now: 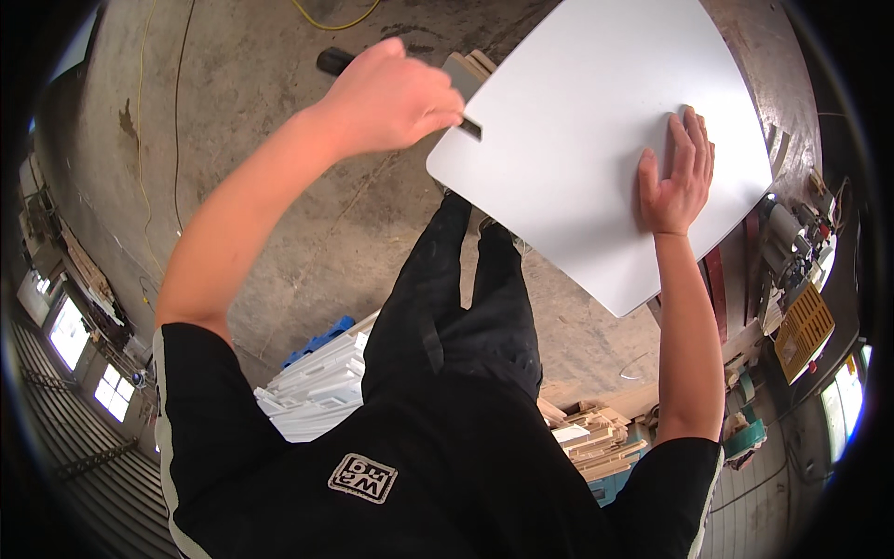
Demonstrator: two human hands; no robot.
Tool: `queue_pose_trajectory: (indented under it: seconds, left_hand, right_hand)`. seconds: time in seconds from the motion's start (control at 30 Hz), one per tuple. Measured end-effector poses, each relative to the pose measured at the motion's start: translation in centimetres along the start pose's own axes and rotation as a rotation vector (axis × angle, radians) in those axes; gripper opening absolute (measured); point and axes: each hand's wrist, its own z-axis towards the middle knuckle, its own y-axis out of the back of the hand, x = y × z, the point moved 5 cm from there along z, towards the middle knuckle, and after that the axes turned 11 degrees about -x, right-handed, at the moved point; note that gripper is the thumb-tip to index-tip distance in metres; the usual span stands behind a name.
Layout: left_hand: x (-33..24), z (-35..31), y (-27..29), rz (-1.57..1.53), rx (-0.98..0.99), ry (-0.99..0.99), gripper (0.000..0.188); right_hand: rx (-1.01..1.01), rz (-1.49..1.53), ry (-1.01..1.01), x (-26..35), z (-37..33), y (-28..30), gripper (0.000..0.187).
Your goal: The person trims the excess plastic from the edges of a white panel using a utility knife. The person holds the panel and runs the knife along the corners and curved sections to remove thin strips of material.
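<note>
A large white panel [573,121] with rounded corners spreads out in front of me, tilted across the view. My right hand [682,182] lies flat on its right part, fingers stretched out and holding nothing. At the panel's left edge, my left hand [391,98] is closed in a fist and slightly blurred. It grips a black-handled tool [335,62], whose handle end sticks out left of the fist. A short dark strip [473,129] shows at the panel's edge by my knuckles; it looks like the tool's flat end, but I cannot be sure.
Stacked boards [467,70] show behind the panel's left edge. White strips [321,384] lie in a pile left of my legs, wooden offcuts [596,443] to the right. A yellow cord [142,140] runs along the concrete floor [270,102]. Machinery and a yellow slatted piece [805,328] stand far right.
</note>
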Motion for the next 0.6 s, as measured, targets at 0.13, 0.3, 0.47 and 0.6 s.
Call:
queue_pose_trajectory:
  seconds: [0.13, 0.3, 0.47, 0.6]
  left_hand:
    - [0.3, 3.5, 0.7, -0.026, -0.041, 0.009, 0.018]
    - [0.0, -0.3, -0.2, -0.005, -0.039, -0.036, 0.017]
    - [-0.5, -2.7, -0.2, -0.024, -0.026, -0.020, 0.015]
    - [0.5, 2.4, 0.5, -0.069, -0.079, -0.005, 0.015]
  right_hand:
    - [0.000, -0.011, -0.005, -0.3, -0.3, -0.2, 0.060]
    - [-0.004, -0.015, 0.003, -0.2, -0.3, -0.1, 0.060]
    - [-0.006, 0.001, 0.000, 0.0, 0.0, 0.0, 0.060]
    - [0.002, -0.011, -0.013, -0.2, -0.2, -0.2, 0.059]
